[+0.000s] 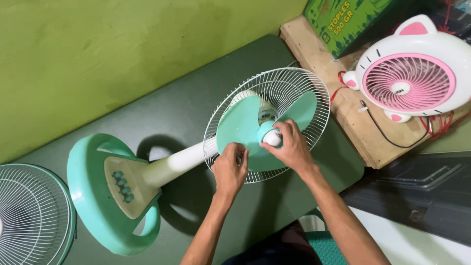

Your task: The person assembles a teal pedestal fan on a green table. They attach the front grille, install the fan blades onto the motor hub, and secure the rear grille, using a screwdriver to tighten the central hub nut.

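A mint-green stand fan lies on its back on the dark green floor. Its round base (pixel 93 196) with a row of buttons points left, and its white rear wire guard (pixel 304 83) faces up with no front guard on it. My left hand (pixel 229 169) pinches the edge of a green fan blade (pixel 240 125). Fingers of my right hand (pixel 289 145) close around the white cap (pixel 272 139) at the blade hub.
A loose wire guard with a green rim (pixel 32 216) lies at the far left. On a wooden board (pixel 353 122) at the right stands a small white-and-pink cat-shaped fan (pixel 412 78), beside a green box (pixel 343 22). A green wall (pixel 122 44) runs behind.
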